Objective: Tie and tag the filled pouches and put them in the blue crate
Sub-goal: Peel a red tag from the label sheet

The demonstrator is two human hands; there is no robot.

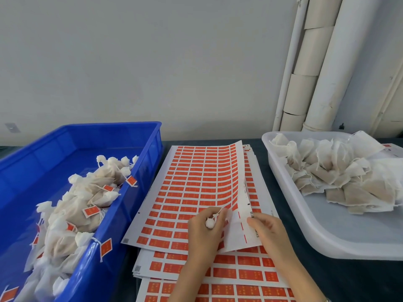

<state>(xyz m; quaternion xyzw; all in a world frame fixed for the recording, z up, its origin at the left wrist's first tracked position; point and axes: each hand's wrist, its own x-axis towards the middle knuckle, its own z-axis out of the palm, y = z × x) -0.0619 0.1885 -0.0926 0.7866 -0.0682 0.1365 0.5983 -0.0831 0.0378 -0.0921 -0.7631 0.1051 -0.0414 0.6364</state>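
Left hand (205, 232): curled round pouch (210, 223), over sheet (196, 182).
Right hand (268, 227): pinched sheet's lifted right edge.
Crate (139, 153): tagged pouches (72, 214); table (316, 277) left edge.

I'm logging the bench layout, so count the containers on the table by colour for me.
Blue crate: 1
White tray: 1
Total: 2

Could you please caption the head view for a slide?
Left hand grips a pouch; right hand pinches the curled label sheet, between blue crate and white tray.
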